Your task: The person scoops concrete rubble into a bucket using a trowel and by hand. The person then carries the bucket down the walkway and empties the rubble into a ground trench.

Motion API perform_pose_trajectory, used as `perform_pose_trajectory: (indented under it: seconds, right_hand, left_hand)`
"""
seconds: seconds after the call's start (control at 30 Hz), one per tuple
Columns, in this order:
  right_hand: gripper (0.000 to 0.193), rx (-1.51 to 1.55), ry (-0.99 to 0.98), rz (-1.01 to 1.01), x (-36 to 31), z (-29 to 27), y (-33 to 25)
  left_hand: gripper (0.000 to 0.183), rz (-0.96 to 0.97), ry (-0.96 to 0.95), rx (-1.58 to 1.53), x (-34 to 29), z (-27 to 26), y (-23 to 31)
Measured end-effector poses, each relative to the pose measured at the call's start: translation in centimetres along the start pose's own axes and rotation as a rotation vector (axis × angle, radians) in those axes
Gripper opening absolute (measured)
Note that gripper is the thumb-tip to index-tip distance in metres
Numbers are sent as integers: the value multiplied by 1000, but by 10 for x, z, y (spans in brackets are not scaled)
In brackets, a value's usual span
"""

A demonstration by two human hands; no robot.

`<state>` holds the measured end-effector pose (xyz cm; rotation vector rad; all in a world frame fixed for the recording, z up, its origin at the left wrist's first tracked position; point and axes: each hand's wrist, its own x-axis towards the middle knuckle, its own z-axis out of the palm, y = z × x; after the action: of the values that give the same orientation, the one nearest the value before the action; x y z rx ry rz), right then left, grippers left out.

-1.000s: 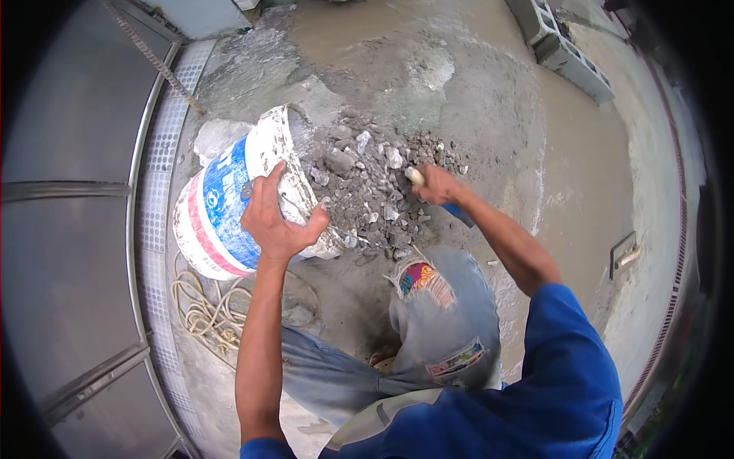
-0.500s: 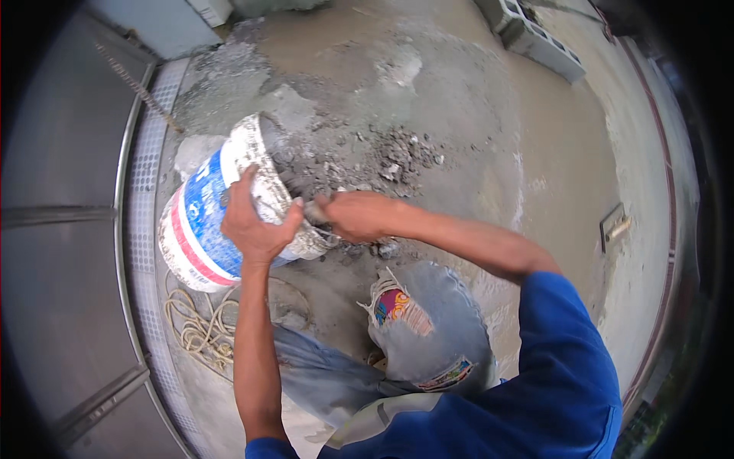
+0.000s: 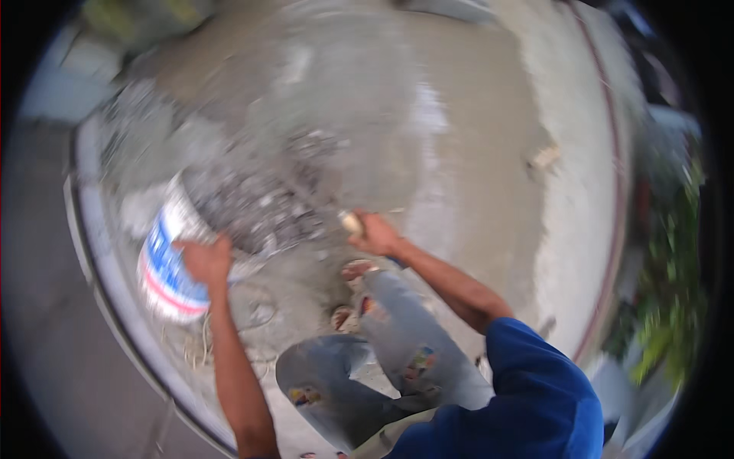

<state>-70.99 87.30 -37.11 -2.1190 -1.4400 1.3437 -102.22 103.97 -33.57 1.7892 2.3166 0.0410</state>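
Grey concrete floor (image 3: 459, 153), wet and smeared, carrying everything shown; the frame is motion-blurred. Near its left edge, beside a curved metal rail (image 3: 99, 283), lies a white plastic bucket with blue and red bands (image 3: 164, 268), tipped on its side: its long axis runs from lower left to upper right, the mouth pointing toward a heap of grey rubble and mortar lumps (image 3: 260, 210) spread at the opening. The left hand (image 3: 205, 260) is clamped over the bucket's rim at the mouth, fingers curled closed on it. The right hand (image 3: 375, 233) is wrapped closed around a pale wooden tool handle (image 3: 352, 223); the working end is lost in blur. To do this well, it seems best to keep the rim pressed low against the floor and the bucket steady, drawing the rubble in along the bucket's axis with short strokes. A sandalled foot (image 3: 358, 269) rests just below the right hand.
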Motion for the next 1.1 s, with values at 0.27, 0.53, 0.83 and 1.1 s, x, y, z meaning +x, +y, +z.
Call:
perform_pose_trajectory:
  seconds: [0.27, 0.53, 0.83, 1.1]
  right_hand:
    - [50, -45, 36, 443, -97, -31, 40]
    - [37, -356, 161, 633, -277, -115, 67]
    - [25, -87, 217, 588, -225, -79, -14]
    - [32, -335, 99, 326, -104, -59, -49]
  left_hand:
    - [109, -150, -211, -99, 13, -41, -52]
    - [57, -251, -234, -791, 15, -113, -193]
    - [2, -586, -172, -953, 3, -126, -457]
    - [25, -1062, -120, -1173, -84, -79, -472]
